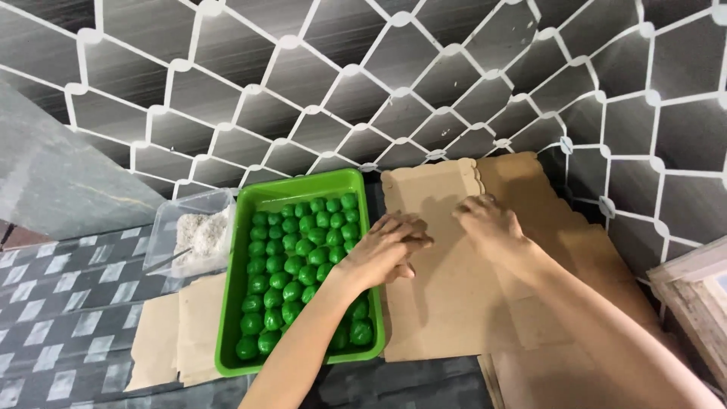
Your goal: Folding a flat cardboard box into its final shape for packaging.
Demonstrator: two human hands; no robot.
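Both hands are down on a flat brown cardboard sheet (447,303) with a scalloped edge along its far end. The sheet lies flat, long axis running away from the person, scalloped end pointing toward the back wall. Left hand (388,250) is curled over the sheet's left edge, fingers bent, pressing on it right beside the tray. Right hand (491,223) sits further up the sheet with fingers hooked down onto the cardboard. Can't really tell if either one is pinching the sheet or just pushing on it.

More cardboard pieces (564,250) lie stacked under it and off to the right. Just left is a bright green tray (303,189) packed with rows of round green balls (291,261); the left forearm crosses its near corner. Left of that is a clear plastic tub (193,227) of whitish shredded stuff, and more flat cardboard (178,337) lies beside the tray on the patterned floor.
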